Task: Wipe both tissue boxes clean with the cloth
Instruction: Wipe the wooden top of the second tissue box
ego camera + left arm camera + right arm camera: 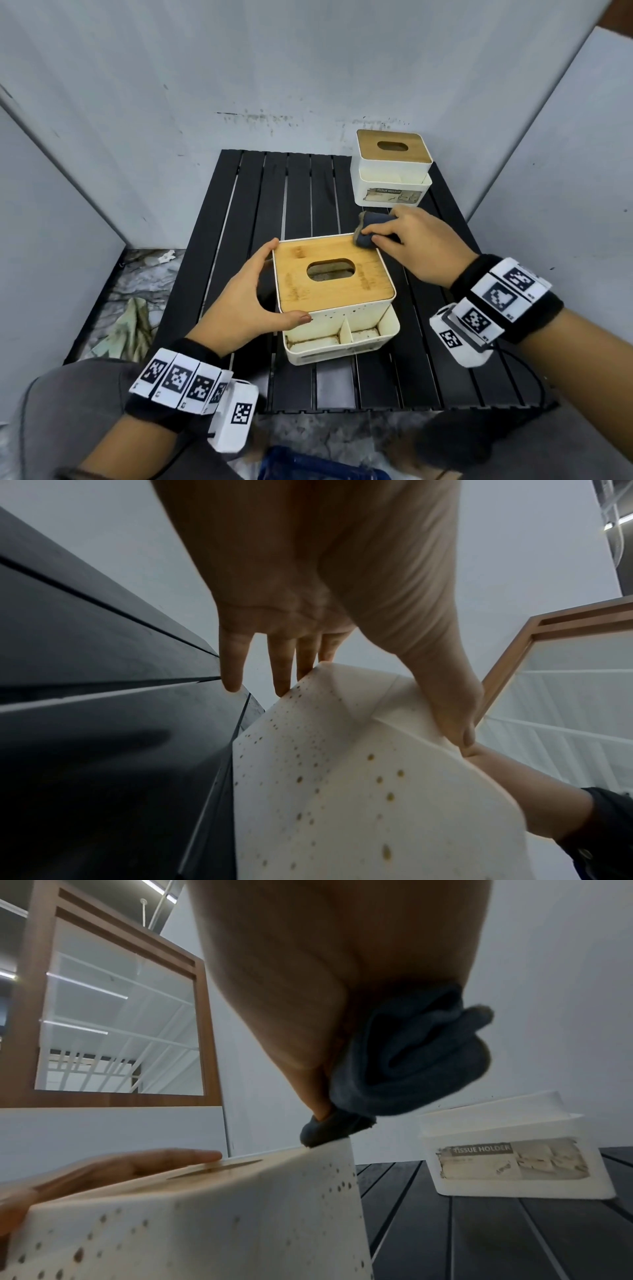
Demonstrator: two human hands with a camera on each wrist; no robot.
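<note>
Lid wipe in hand: right hand (pixel 411 246) clutches the grey cloth (pixel 368 228) on the bamboo lid (pixel 342 294) corner beneath it, left hand (pixel 236 298) clamps the near tissue box (pixel 329 349) in a wide span; next, probably sweep toward that thumb.

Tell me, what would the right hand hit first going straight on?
The right hand holds the cloth on the wooden lid of the near tissue box; sliding on along its far edge, it probably meets the left hand first.
</note>
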